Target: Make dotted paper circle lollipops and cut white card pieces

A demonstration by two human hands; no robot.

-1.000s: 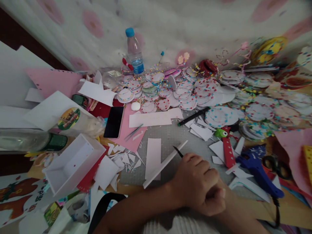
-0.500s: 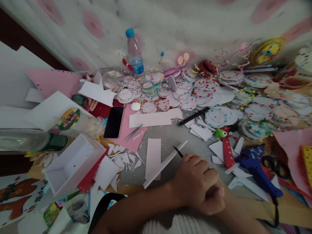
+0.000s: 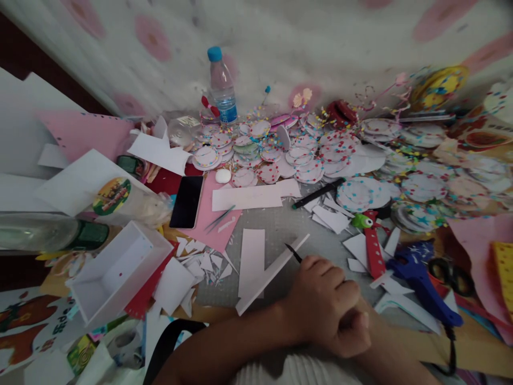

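Note:
My left hand [image 3: 320, 305] is closed, knuckles up, and lies across my right hand and wrist at the table's near side. It covers my right hand almost wholly; the right forearm [image 3: 395, 350] comes in from below on the right. A thin dark pointed tool [image 3: 294, 252], its kind unclear, juts out past the left knuckles, along the line of my hidden right hand. Just left of the tip, a narrow folded white paper strip [image 3: 272, 275] slants across a pale rectangular card [image 3: 252, 256]. Both lie on the grey mat [image 3: 276, 224]. Neither hand touches the strip.
Decorated paper discs [image 3: 308, 170] fill the back. A black pen [image 3: 318, 193], phone [image 3: 187, 201], tweezers [image 3: 220, 218] and paper scraps [image 3: 204, 262] lie around the mat. A blue glue gun [image 3: 428, 291] is at right, a white box [image 3: 120, 272] at left, a bottle [image 3: 222, 88] behind.

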